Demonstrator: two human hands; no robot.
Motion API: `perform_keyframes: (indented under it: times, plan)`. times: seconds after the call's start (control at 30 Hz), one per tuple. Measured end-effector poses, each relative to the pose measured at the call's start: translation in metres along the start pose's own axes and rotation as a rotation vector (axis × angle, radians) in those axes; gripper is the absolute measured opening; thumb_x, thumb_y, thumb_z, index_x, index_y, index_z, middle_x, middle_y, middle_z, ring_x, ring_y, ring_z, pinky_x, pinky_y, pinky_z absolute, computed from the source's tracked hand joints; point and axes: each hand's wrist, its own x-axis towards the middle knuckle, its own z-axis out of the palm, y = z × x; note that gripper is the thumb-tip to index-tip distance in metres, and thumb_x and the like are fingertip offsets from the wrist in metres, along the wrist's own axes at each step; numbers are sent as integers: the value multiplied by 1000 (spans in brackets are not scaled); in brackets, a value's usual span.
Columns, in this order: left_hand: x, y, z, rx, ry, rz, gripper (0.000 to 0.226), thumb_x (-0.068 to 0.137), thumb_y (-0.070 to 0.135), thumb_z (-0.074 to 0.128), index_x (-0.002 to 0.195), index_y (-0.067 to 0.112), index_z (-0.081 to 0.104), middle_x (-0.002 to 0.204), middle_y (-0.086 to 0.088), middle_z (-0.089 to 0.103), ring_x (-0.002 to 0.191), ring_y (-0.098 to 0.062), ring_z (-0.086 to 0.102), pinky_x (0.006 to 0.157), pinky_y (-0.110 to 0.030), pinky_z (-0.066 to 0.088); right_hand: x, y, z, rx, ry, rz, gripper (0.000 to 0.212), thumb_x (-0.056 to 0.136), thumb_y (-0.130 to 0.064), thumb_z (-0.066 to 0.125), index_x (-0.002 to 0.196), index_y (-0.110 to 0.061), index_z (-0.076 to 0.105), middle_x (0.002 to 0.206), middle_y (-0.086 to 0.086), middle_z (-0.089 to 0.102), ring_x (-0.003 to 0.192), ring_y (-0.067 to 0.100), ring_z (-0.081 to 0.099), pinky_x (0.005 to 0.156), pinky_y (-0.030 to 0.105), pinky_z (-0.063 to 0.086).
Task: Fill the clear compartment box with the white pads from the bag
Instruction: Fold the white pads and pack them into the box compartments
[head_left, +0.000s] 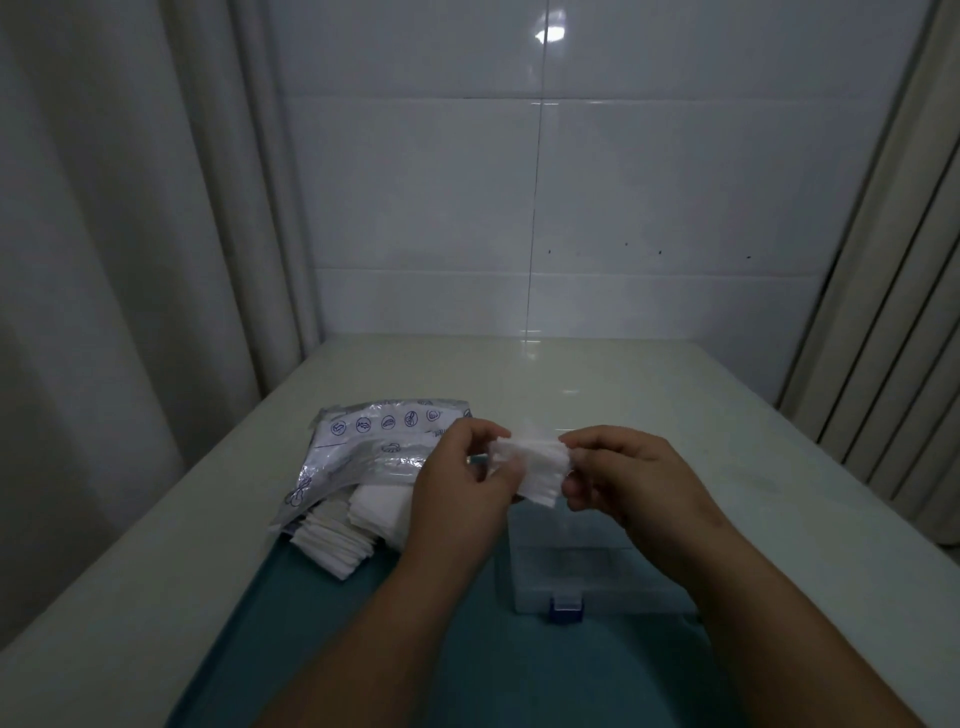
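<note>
So right now we've got a small stack of white pads pinched between both hands, held up in the air just above the far end of the clear compartment box. Left hand has its grip closed on the left edge of the stack, right hand is closed on the right edge, thumbs and fingertips doing the holding. The stack looks a bit fanned and uneven along its lower edge.

The box sits on the teal mat on the table, right under our right wrist, blue latch facing us. It's hard to tell from here whether the lid is open or what's already in the compartments, it's just too see-through and dim.

The bag lies off to the left, torn open, with more pads spilling out of it onto the mat.

Our take on doing this bit well: square the stack up first by tapping the edges even between the fingers, keep the pinch light so the pads don't crumple, then lower them flat into one compartment rather than dropping them, since loose pads will probably slide and catch on the dividers.
</note>
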Motion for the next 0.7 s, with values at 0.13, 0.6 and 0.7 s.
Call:
perform_keyframes:
  times: [0.13,0.6,0.7]
  plan:
    - [0,-4,0,22,-75,5,22,82,-1,65,87,19,58,93,-5,66,87,-31,68,74,-44,60,3,5,-1,-193,49,-27,18,95,-14,55,95,-15,73,78,7,71,67,17,63,64,26,54]
    - [-2,1,0,84,-158,-55,16,81,1,71,81,14,61,85,-10,69,85,-34,69,74,-44,60,3,5,0,-367,215,-195,20,97,-16,51,87,-25,66,75,-6,65,64,7,57,55,14,46]
    - [-2,2,-1,108,-129,-21,18,78,2,74,79,16,63,83,-8,71,81,-28,70,75,-41,59,3,6,0,-365,207,-176,18,97,-17,51,90,-22,67,78,-3,67,67,10,60,56,15,48]
